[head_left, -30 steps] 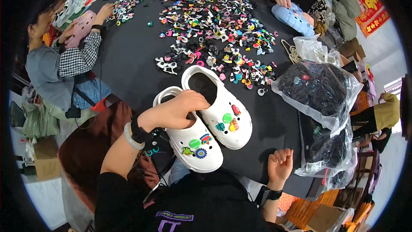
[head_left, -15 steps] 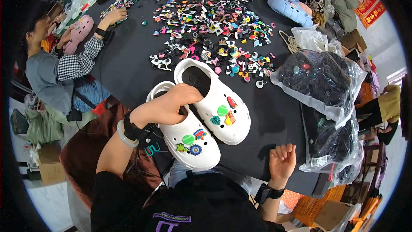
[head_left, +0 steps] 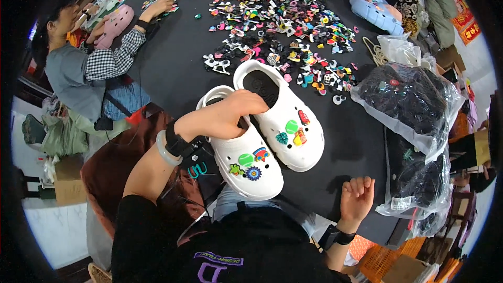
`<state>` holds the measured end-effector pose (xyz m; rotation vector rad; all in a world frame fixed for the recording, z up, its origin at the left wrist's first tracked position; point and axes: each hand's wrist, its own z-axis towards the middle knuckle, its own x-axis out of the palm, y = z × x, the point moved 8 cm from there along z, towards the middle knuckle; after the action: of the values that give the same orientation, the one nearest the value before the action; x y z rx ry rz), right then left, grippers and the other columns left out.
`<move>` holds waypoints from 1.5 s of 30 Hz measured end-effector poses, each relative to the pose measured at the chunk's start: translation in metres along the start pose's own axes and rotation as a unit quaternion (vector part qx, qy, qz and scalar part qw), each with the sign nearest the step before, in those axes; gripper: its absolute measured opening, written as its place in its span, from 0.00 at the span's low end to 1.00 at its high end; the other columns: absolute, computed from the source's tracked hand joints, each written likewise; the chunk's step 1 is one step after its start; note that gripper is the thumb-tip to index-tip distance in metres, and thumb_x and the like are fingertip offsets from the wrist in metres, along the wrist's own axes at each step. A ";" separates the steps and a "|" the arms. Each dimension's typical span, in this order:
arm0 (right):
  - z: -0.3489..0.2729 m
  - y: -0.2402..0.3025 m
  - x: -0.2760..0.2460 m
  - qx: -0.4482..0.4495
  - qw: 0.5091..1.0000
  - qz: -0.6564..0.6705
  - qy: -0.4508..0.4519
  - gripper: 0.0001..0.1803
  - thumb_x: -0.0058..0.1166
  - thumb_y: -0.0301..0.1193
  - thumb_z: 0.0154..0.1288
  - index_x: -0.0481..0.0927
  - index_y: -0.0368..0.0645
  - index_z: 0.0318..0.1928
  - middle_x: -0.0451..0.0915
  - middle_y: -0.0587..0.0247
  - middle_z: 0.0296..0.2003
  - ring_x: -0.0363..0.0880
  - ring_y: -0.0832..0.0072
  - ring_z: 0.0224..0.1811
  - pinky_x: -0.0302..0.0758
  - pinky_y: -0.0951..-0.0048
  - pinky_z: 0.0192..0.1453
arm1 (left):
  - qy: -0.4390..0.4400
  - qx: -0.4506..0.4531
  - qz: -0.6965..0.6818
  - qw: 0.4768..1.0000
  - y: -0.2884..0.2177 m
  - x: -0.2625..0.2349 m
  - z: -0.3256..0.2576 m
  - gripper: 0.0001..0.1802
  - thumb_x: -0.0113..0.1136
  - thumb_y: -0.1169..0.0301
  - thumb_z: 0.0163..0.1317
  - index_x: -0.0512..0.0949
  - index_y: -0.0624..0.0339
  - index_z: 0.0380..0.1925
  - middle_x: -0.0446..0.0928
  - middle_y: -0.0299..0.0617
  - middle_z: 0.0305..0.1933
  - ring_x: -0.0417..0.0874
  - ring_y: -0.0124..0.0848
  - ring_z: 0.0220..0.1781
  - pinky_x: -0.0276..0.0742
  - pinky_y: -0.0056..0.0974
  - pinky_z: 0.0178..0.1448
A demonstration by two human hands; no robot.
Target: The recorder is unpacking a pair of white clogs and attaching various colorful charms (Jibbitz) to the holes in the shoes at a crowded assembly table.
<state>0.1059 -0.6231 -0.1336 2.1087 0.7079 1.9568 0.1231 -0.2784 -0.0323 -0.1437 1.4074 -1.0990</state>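
My left hand (head_left: pixel 236 112) grips a pair of white clogs, its fingers reaching over the inner sides of both heel openings. The left clog (head_left: pixel 270 186) carries a green ball charm, a blue gear-like charm, a green charm and a red-and-blue one. On the right clog (head_left: pixel 308 152) are another green ball charm, a green leaf, a red charm and a yellow-orange one. The toes of both point towards me. My right hand (head_left: pixel 358 199) rests apart from the clogs by the table's near right side, fingers curled in, with nothing visible in it.
A large pile of colourful shoe charms (head_left: pixel 277 15) covers the black table's middle. Plastic-bagged black items (head_left: pixel 408 105) lie to the right. At left a person handles a pink clog (head_left: pixel 114 25); across the table another handles a light blue clog (head_left: pixel 376 14).
The whole view has shifted, so everything sits further right in the picture. My left hand keeps its hold on both clogs, and my right hand stays curled.
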 end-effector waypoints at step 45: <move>-0.004 0.002 -0.003 -0.017 0.998 -0.037 -0.049 0.18 0.37 0.39 0.78 0.67 0.46 0.29 0.61 0.71 0.19 0.56 0.80 0.21 0.55 0.73 0.33 | -0.007 0.066 -0.015 0.998 -0.013 -0.005 0.012 0.10 0.59 0.80 0.36 0.69 0.64 0.22 0.71 0.47 0.28 0.74 0.50 0.37 0.68 0.49 0.44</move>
<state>0.1026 -0.6272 -0.1348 2.1100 0.7171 1.8027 0.1271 -0.2874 -0.0172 -0.0779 1.3199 -1.2091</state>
